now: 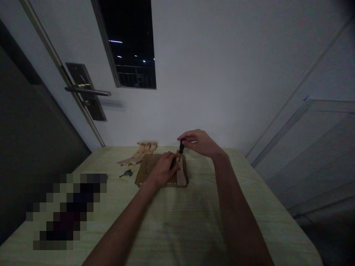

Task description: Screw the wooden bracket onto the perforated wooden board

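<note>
Screwdriver point(181, 146) held to wood point(181, 178)

Centre: the right hand point(201, 142) has its fingers round the screwdriver, tip down at the wood, atop cardboard point(147, 167). Left hand point(163, 168) touches wood; cannot tell whether fingers grip. Lower left: unreadable pixelated patch point(66, 215).

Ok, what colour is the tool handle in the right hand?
The tool handle is black, best seen in the head view.

In dim light, a wood-grain table point(172, 221) stands before a white door point(210, 77) with a dark window point(130, 29).
</note>
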Tool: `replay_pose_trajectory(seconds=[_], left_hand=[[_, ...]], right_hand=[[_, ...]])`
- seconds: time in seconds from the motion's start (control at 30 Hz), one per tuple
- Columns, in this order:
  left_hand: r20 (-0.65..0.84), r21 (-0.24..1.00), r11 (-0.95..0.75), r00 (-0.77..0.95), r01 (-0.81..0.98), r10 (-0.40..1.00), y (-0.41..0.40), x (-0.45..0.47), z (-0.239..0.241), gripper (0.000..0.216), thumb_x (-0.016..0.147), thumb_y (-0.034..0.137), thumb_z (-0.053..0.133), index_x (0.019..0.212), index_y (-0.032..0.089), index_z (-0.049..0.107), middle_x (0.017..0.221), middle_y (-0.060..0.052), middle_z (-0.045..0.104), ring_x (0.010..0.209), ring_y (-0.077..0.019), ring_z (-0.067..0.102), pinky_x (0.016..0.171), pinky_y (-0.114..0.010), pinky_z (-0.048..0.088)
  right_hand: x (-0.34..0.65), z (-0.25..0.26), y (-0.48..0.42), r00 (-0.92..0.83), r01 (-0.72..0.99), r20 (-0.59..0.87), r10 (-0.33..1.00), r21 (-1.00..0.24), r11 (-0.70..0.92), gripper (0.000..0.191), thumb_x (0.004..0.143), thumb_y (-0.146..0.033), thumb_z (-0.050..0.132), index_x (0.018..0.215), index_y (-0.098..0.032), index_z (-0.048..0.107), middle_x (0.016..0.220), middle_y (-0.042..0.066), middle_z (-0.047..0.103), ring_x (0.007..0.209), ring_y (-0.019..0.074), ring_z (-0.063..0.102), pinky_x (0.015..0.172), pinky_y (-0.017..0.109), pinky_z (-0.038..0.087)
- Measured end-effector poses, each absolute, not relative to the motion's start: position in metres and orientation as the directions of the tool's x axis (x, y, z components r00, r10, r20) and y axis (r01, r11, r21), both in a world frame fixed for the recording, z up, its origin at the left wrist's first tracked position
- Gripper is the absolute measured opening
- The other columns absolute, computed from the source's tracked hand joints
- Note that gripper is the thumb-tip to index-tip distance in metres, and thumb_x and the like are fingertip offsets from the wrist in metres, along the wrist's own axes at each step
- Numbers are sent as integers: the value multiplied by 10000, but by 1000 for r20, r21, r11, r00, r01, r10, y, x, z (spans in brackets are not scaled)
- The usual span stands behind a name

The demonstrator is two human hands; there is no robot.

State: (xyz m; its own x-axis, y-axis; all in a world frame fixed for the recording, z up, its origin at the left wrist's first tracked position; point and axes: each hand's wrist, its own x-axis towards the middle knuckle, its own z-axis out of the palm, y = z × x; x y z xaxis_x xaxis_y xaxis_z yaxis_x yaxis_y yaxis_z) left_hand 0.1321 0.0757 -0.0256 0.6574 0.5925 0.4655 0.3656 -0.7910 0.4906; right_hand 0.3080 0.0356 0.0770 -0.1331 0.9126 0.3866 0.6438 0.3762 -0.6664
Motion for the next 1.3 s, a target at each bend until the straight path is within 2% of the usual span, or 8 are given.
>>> replay_pose_trajectory(seconds=[0.17, 0.3, 0.43, 0.7, 0.97, 1.1, 1.3], left_hand=[[447, 494, -781, 658, 383, 606, 73, 132, -23, 223, 864, 216, 467, 1065, 167, 551, 1023, -85, 575, 977, -214, 540, 893, -378, 453], [439, 491, -776, 656, 397, 614, 73, 133, -22, 209, 859, 215, 472, 1046, 170, 553, 1012, -82, 572, 972, -218, 539, 893, -385, 454], [431, 498, -774, 662, 392, 613, 73, 132, -21, 208, 859, 206, 468, 1046, 166, 551, 1020, -85, 573, 983, -216, 537, 900, -382, 450], [440, 498, -775, 657, 389, 613, 73, 133, -23, 208, 862, 211, 480, 1049, 165, 558, 1013, -85, 571, 969, -211, 543, 884, -369, 457], [438, 498, -774, 656, 392, 614, 74, 133, -24, 212, 868, 211, 466, 1056, 166, 555, 1015, -83, 567, 955, -208, 544, 880, -371, 462], [434, 500, -767, 650, 401, 623, 73, 133, -22, 223, 858, 199, 475, 1064, 182, 559, 1016, -78, 569, 969, -211, 544, 886, -376, 460], [446, 484, -778, 652, 400, 613, 74, 133, -23, 199, 855, 194, 476, 1031, 170, 564, 996, -79, 570, 968, -210, 541, 885, -372, 461]], right_hand=[[307, 78, 34, -131, 649, 418, 899, -650, 396, 282, 770, -105, 532, 995, -208, 668, 901, 23, 683, 756, 115, 633, 764, 278, 537], [307, 77, 35, -187, 655, 355, 916, -649, 386, 293, 806, -75, 456, 945, -194, 684, 973, 44, 687, 854, 136, 628, 787, 299, 529], [310, 77, 35, -198, 628, 316, 928, -685, 368, 314, 827, -79, 437, 983, -188, 687, 1026, 61, 683, 910, 141, 621, 819, 309, 520], [310, 78, 35, -229, 663, 385, 894, -610, 433, 310, 802, -60, 449, 986, -179, 668, 986, 50, 690, 871, 131, 624, 792, 283, 496], [307, 78, 32, -192, 603, 349, 917, -696, 391, 237, 792, -92, 475, 962, -194, 606, 908, 30, 673, 793, 120, 628, 760, 277, 496], [307, 79, 32, -213, 612, 369, 905, -672, 418, 199, 774, -79, 469, 869, -173, 616, 891, 32, 656, 799, 115, 612, 762, 265, 484], [307, 83, 31, -249, 615, 338, 908, -669, 417, 223, 763, -83, 476, 885, -168, 642, 903, 39, 663, 802, 119, 603, 745, 257, 475]])
